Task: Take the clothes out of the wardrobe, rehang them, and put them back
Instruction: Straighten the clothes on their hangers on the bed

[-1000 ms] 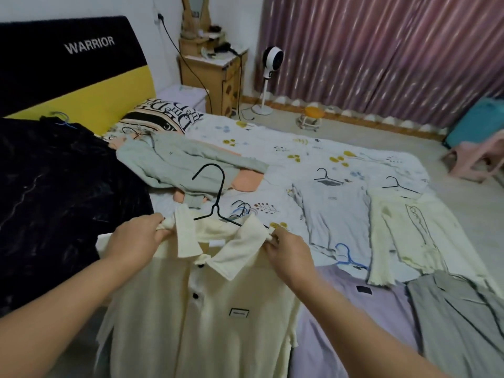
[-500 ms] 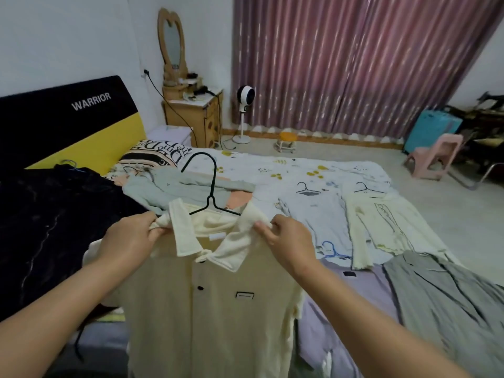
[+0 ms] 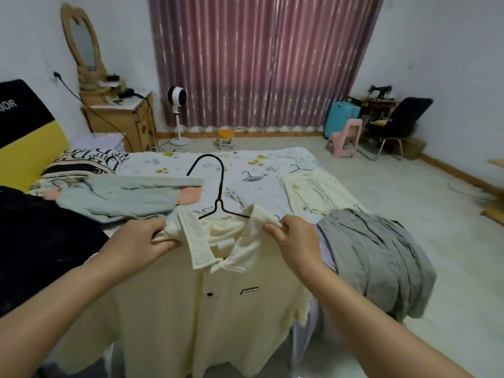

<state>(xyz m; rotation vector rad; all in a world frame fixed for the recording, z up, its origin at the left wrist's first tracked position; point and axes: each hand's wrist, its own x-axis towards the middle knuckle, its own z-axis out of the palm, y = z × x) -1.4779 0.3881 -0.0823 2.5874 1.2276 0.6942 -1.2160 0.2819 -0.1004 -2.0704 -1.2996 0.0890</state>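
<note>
While held up at 6 o'clock, one cream collared polo shirt [image 3: 218, 309] hangs on one black wire hanger [image 3: 218, 197]. Left hand [image 3: 136, 241], right hand [image 3: 297, 241]: each clamped on shirt shoulder. Bed [image 3: 191, 162]: five more garments, grey shirt [image 3: 376, 257] at 3 o'clock.

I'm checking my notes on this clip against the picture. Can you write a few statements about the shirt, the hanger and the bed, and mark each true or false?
1. Both hands grip the cream shirt at its shoulders: left hand, right hand. True.
2. The black hanger sits inside the shirt's collar with its hook sticking up. True.
3. The shirt is grey. False: it is cream; a grey garment lies on the bed's right side.
4. The curtain is drawn open. False: it covers the window.
5. A pink chair stands on the floor. True.
</note>
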